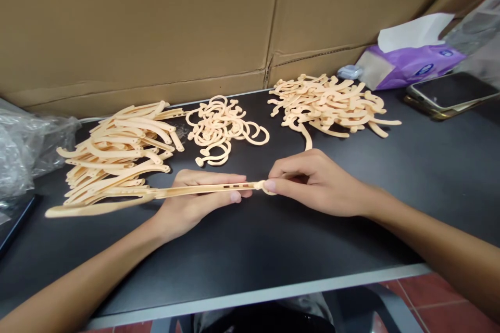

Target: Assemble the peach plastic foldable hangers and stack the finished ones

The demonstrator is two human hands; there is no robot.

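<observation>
Long beige strip [195, 190], held level just above the front of a black table [242, 260], lies between the thumb and fingers of the left hand [195, 200], closed on it. At its right end, the right hand [320, 182] pinches a small curved piece [269, 191] between thumb and forefinger; those fingertips hide whether it is seated.

From where I stand, the piece could slip or snap if pushed in crooked, as the pinch is tight and the part slender. The strip's broad, bent left arm [97, 209] reaches in front of the left pile [121, 140], so a swing could knock parts loose.

Everything beige looks like smooth, matte plastic: long bowed channels at left, thin C-shaped hooks [219, 130] in the middle, stubby curved arms [332, 101] at right. Creased brown cardboard [156, 26] stands behind.
</observation>
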